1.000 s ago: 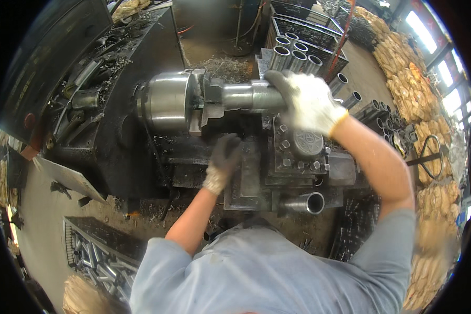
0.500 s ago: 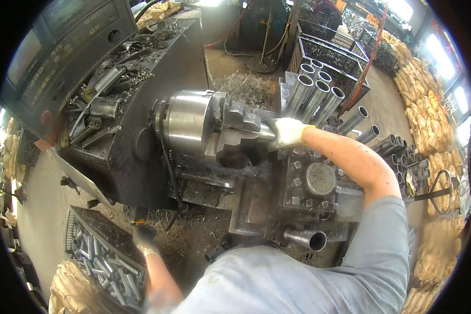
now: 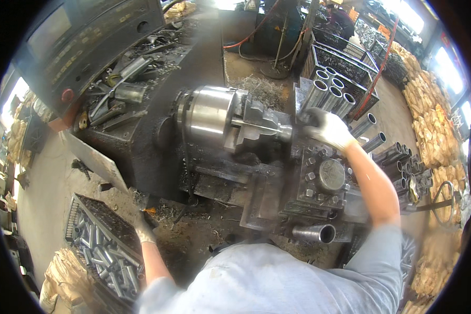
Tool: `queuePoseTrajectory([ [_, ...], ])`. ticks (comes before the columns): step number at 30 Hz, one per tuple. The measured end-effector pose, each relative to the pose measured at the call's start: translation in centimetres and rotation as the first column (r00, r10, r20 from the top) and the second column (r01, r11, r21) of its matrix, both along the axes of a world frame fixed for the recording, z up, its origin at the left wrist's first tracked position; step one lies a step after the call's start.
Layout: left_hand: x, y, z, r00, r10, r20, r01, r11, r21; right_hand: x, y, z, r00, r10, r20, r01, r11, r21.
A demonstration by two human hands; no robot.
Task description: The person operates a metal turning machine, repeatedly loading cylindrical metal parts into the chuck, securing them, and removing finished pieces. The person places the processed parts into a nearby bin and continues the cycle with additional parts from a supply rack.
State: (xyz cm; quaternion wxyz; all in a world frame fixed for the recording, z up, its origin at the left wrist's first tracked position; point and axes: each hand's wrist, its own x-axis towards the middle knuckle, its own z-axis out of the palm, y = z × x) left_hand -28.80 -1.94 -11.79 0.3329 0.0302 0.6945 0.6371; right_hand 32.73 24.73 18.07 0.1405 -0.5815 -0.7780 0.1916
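Observation:
A steel lathe chuck (image 3: 210,112) with stepped jaws (image 3: 256,125) grips a short bright tube (image 3: 284,133), whose end sticks out to the right. My right hand (image 3: 331,130), in a white glove with dark, dirty fingers, is just right of that tube end and apart from it. It hovers above the bolted tool post (image 3: 322,180), in front of a cluster of upright steel tubes (image 3: 332,97). Its fingers are blurred. Low on the left, my gloved left hand (image 3: 144,230) is beside a dark part with an orange end (image 3: 150,211); its fingertips blend into the dark background.
A crate (image 3: 78,212) of cut tubes stands at lower left. One wider tube (image 3: 315,233) lies below the tool post. More tubes (image 3: 397,157) stand at right. Metal parts and chips cover the headstock (image 3: 167,68). Wire baskets (image 3: 345,63) and stacked sacks (image 3: 434,115) stand behind.
My right hand has left the tube end at the chuck and moved right, toward the upright tubes. My left hand stays low by the orange-ended part. The whole view has shifted slightly.

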Motion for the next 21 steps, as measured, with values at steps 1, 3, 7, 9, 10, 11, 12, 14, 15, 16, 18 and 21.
queuePoseTrajectory([
  [1,0.9,-0.7,2.3,0.964,-0.092,-0.249,0.057,0.988,-0.142,1.7,-2.9,0.4,0.993,-0.068,-0.1,0.083,0.983,0.162],
  [3,4.0,-0.5,8.3,0.59,-0.076,-0.804,-0.106,0.98,-0.171,4.4,-10.5,1.2,0.94,-0.133,-0.313,0.225,0.933,0.28],
  [7,4.6,5.9,24.4,-0.256,0.285,-0.924,0.299,0.932,0.205,2.9,-22.5,1.3,0.714,-0.447,-0.539,0.617,0.765,0.183],
  [9,4.0,12.2,30.7,-0.319,0.237,-0.918,0.28,0.949,0.147,2.7,-26.4,-0.4,0.59,-0.502,-0.633,0.68,0.731,0.054],
  [10,3.2,16.1,33.8,-0.152,-0.154,-0.976,0.074,0.983,-0.167,2.8,-28.3,-1.5,0.577,-0.449,-0.682,0.642,0.766,0.038],
  [11,2.4,19.8,36.4,-0.153,-0.18,-0.972,0.054,0.98,-0.19,3.0,-29.6,-2.5,0.597,-0.404,-0.693,0.6,0.798,0.052],
  [12,1.3,22.9,38.7,-0.131,-0.409,-0.903,-0.106,0.912,-0.397,3.1,-30.8,-3.5,0.618,-0.42,-0.664,0.623,0.777,0.088],
  [14,-1.2,26.7,41.3,-0.113,-0.651,-0.751,-0.142,0.758,-0.636,3.2,-33.1,-4.7,0.672,-0.475,-0.568,0.643,0.755,0.13],
  [15,-2.3,26.7,41.2,-0.204,-0.593,-0.779,-0.186,0.804,-0.564,3.5,-34.0,-4.8,0.66,-0.456,-0.598,0.611,0.788,0.073],
  [16,-1.9,27.1,40.8,-0.205,-0.646,-0.735,-0.206,0.763,-0.613,3.8,-34.8,-4.9,0.656,-0.444,-0.611,0.585,0.81,0.039],
  [18,0.2,25.4,39.6,-0.156,-0.446,-0.881,-0.081,0.895,-0.439,4.0,-36.5,-6.0,0.633,-0.475,-0.611,0.626,0.779,0.042],
  [21,6.6,19.7,34.9,-0.249,-0.107,-0.963,0.286,0.941,-0.179,4.7,-37.5,-7.5,0.742,-0.439,-0.507,0.564,0.817,0.118],
])
